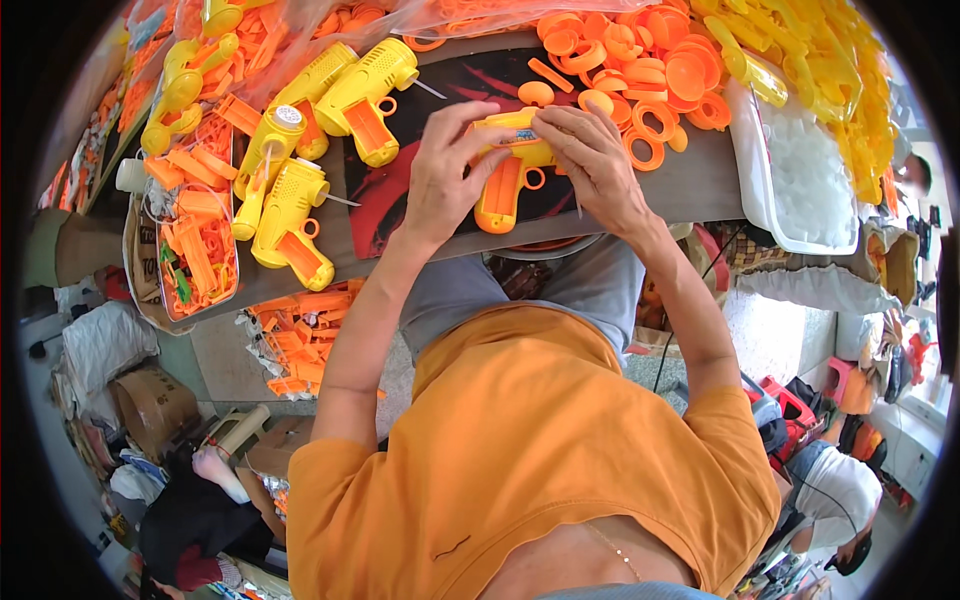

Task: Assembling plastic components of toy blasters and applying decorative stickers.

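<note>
Between my two hands, over the dark mat (430, 95) at the table's front edge, is a yellow toy gun (497, 197) with an orange grip panel and a ring trigger. My left hand (447, 160) pinches its left end between thumb and fingers. At its right end my right hand (590, 160) closes round the body, with fingertips on top; they hide much of that end. Several similar yellow toy guns (367, 90) lie to the left, some with thin pins sticking out. Loose orange caps (536, 93) lie just beyond my hands.
At the back right are piled orange rings and cups (685, 75), beside yellow shell parts (830, 70). A white tub (850, 235) holds translucent pieces. On the left, a box (150, 270) contains orange parts. More orange pieces (300, 335) sit below the table. Other people (835, 490) are nearby.
</note>
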### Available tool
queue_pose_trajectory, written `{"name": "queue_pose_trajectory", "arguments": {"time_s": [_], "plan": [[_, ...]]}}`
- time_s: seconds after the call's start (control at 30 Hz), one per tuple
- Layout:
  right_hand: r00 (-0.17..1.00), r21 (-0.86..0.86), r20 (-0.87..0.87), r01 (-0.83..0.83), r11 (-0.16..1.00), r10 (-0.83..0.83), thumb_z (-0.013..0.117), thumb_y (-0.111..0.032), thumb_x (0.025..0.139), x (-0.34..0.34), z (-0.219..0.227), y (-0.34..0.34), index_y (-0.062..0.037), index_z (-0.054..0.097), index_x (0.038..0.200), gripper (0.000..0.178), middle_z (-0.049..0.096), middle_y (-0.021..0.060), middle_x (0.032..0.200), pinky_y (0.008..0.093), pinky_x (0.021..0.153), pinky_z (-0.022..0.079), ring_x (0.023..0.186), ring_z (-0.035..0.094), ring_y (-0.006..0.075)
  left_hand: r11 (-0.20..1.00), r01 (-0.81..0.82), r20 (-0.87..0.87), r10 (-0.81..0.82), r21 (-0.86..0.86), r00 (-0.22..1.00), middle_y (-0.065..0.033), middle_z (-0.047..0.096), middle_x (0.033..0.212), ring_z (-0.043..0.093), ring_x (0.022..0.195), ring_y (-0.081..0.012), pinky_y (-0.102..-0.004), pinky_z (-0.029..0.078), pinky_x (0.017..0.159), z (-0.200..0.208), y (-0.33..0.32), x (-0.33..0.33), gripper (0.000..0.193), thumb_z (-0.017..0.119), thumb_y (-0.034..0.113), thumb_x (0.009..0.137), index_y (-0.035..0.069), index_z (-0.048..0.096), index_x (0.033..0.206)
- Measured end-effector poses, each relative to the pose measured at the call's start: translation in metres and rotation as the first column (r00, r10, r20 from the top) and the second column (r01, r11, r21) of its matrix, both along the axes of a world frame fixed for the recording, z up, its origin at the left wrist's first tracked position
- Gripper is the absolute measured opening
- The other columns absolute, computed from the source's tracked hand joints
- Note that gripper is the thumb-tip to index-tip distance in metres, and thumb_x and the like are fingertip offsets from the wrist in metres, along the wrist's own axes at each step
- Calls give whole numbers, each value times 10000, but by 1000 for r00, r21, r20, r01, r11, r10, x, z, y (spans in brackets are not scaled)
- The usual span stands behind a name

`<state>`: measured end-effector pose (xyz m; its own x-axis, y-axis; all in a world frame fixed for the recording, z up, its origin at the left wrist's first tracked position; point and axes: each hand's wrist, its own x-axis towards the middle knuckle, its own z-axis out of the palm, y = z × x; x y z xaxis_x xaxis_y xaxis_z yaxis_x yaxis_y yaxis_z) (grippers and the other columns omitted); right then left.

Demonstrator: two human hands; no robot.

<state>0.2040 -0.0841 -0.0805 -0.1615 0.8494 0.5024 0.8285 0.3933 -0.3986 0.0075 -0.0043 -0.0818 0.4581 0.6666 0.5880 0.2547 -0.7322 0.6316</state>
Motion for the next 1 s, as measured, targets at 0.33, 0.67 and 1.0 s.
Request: {"name": "queue_pose_trajectory", "arguments": {"time_s": [0.33,0.67,1.0], "plan": [[947,-152,-321,-70,986,18,564,-114,901,0,17,1,-59,660,1124,248,604,70,1191,389,1019,329,1139,508,252,971,12,-150,25,238,988,-53,578,1068,580,965,-252,-336,539,776,-8,-5,-1,319,700,25,734,136,697,1032],[834,-539,-547,-282,793,-76,696,-180,840,20,33,48,-12,639,978,225,591,93,1157,304,957,416,1096,544,192,962,32,-158,12,273,987,-82,569,1087,576,974,-267,-341,537,776,-11,-4,-2,398,670,-21,706,124,699,1076],[835,-489,-550,-350,799,30,754,-284,784,23,11,47,-37,511,1199,541,613,125,1060,329,857,467,1010,589,228,971,21,-122,8,237,992,-94,575,1106,579,996,-282,-360,534,801,-12,-7,0,366,667,-20,716,110,702,1056]]}}
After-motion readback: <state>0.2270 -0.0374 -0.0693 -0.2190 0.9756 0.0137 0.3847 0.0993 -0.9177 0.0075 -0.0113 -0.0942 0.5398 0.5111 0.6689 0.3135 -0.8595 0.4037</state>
